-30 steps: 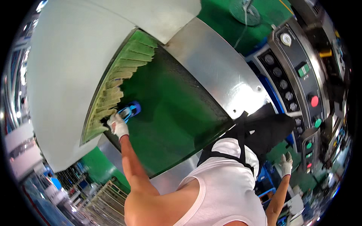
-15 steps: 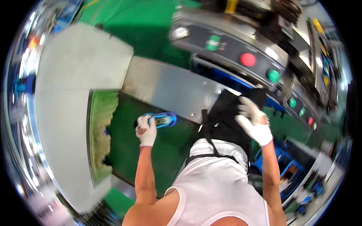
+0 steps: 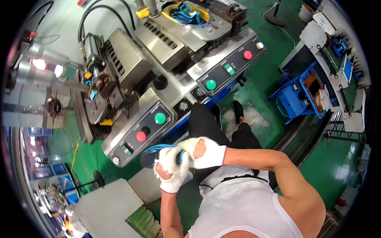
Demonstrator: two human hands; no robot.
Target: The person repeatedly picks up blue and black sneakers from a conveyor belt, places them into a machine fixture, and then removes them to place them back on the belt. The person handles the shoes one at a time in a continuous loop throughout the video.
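Note:
My left hand (image 3: 171,166), in a white fingertip-exposing knit glove, grips a blue shoe upper (image 3: 152,150) with a dark end. My right hand (image 3: 204,152), gloved likewise, meets the left one, its fingers closed at the near end of the shoe upper. Both gloves cover much of the piece, so its full shape is hidden. It is held in front of my waist, beside the lower edge of a machine's left control panel (image 3: 139,133).
The steel machine (image 3: 166,43) stands ahead, with a second control panel (image 3: 228,65) and a blue-and-yellow piece (image 3: 186,14) on top. A pale board (image 3: 107,206) lies at lower left. A blue stool-like frame (image 3: 293,97) stands right; a fan (image 3: 51,107) is left.
My view has swung from the pale board towards the machine. My left hand has brought the shoe upper in front of me, and my right hand, spread before, has closed on it too.

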